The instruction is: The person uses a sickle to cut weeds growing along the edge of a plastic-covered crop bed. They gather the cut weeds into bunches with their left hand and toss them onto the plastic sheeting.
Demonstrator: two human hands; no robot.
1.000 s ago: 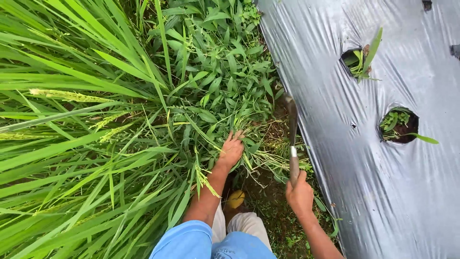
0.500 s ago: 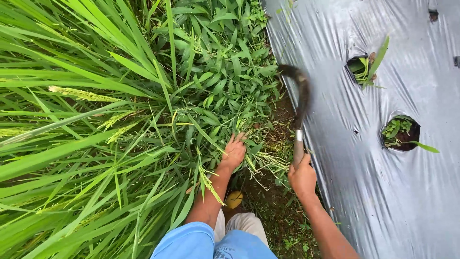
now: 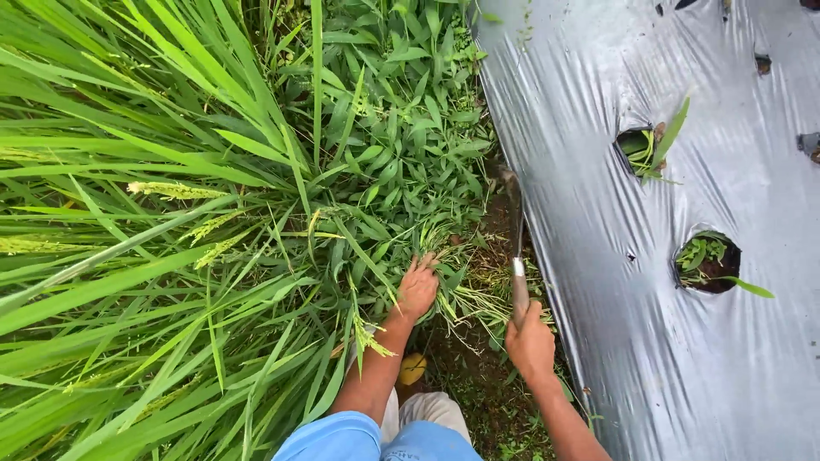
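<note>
Your left hand is clamped on a weed clump just left of the black plastic mulch sheet. Your right hand is closed on the sickle handle, at the sheet's edge. Change vs. half a sec ago: blade was raised and curved twd the sheet; now it's edge-on and lower, tip in the weeds beside the sheet. Judged: stroke landing at the clump base. Seedling holes lie further onto the sheet.

A clump of weeds is gripped by the left hand; a sickle is held by the right hand beside black plastic mulch.
</note>
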